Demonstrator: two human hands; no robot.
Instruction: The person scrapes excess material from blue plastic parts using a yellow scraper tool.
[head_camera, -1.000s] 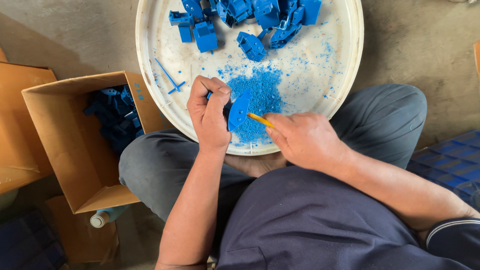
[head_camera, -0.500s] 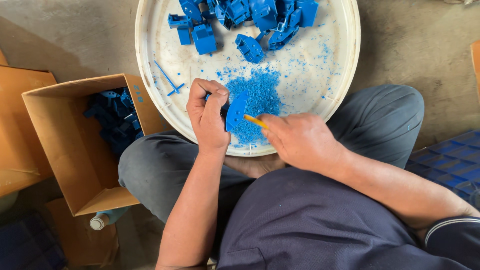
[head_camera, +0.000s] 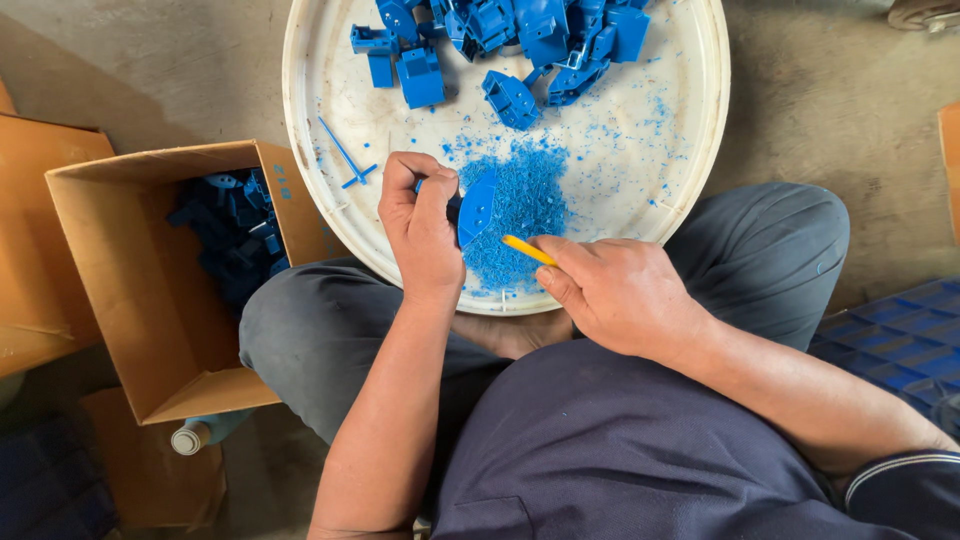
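A small blue plastic part is being held over the near edge of a big round white tray, above a heap of blue shavings. The left hand is gripping it, its fingers clamped together on the part's left side. The right hand is holding a thin yellow tool, its fingers closed around the handle, with the tip pointing toward the part's lower edge; whether the tip is touching the part is too fine to tell.

Farther back on the tray, a pile of blue plastic pieces is lying along the far rim, with one piece sitting apart nearer the shavings. A thin blue stick is lying on the tray's left side. The tray is resting against the person's knees, and the person is sitting on a grey concrete floor in grey trousers and a dark shirt.

To the left, an open cardboard box is standing on the floor, holding more dark blue parts. A small bottle is lying just below the box. A blue crate is showing at the right edge
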